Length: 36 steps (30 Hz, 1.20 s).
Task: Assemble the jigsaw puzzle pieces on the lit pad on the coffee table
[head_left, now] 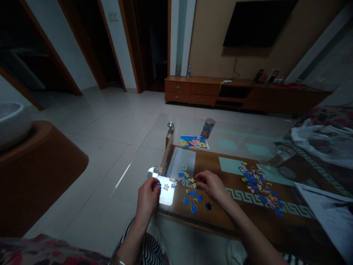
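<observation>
My left hand point(148, 195) is at the left edge of the glass table, thumb and fingertips pinched on a small blue jigsaw puzzle piece point(159, 184). Just beside it, a pale puzzle piece point(166, 187) lies on a bright white rectangle point(166, 200). My right hand point(211, 184) hovers low over the table, fingers curved and apart. Its fingertips are close to a yellow puzzle piece point(194, 185); I cannot tell whether they touch it. Between the hands are several loose pieces, with blue ones point(193, 209) nearer me.
A larger heap of puzzle pieces point(259, 186) spreads at the right. Beyond are a cartoon picture card point(193, 142) and a round tin point(207, 128). Papers point(325, 217), a clear glass point(284, 154) and a plastic bag point(325, 140) occupy the right side.
</observation>
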Each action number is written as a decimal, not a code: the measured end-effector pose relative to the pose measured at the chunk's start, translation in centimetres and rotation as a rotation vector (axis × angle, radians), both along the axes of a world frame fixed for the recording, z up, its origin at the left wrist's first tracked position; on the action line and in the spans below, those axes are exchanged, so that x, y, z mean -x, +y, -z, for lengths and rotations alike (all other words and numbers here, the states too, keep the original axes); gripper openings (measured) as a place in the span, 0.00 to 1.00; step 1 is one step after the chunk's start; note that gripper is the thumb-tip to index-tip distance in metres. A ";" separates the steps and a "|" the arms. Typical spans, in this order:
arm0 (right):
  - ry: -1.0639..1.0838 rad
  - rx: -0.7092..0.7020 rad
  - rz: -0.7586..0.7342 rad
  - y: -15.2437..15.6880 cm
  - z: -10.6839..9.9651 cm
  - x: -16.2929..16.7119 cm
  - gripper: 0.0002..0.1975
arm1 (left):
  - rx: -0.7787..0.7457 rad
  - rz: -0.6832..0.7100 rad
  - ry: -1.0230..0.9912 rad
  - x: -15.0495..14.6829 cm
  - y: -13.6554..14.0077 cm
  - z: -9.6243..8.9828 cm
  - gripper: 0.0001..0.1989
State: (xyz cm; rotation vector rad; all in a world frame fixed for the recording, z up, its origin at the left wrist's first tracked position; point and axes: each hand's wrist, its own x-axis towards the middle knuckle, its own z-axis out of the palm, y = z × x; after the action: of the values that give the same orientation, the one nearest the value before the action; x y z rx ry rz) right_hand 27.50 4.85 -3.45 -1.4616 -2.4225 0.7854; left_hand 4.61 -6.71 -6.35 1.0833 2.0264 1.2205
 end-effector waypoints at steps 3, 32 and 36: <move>0.009 -0.134 -0.016 -0.7 -0.1 0.8 0.08 | 0.003 0.010 0.086 -0.2 0.2 0.0 0.04; -0.063 -0.146 -0.006 2.3 -0.1 -2.3 0.09 | 0.056 0.300 0.477 -0.7 -1.4 -0.3 0.11; -0.060 -0.136 -0.036 0.7 0.5 0.2 0.06 | 0.087 0.339 0.544 -0.9 1.4 -1.3 0.13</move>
State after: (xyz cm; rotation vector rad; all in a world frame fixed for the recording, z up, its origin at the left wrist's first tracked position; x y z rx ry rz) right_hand 27.33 5.59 -3.95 -1.4133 -2.4987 0.5783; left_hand 5.49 -5.34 -5.08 1.7723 2.1190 0.7062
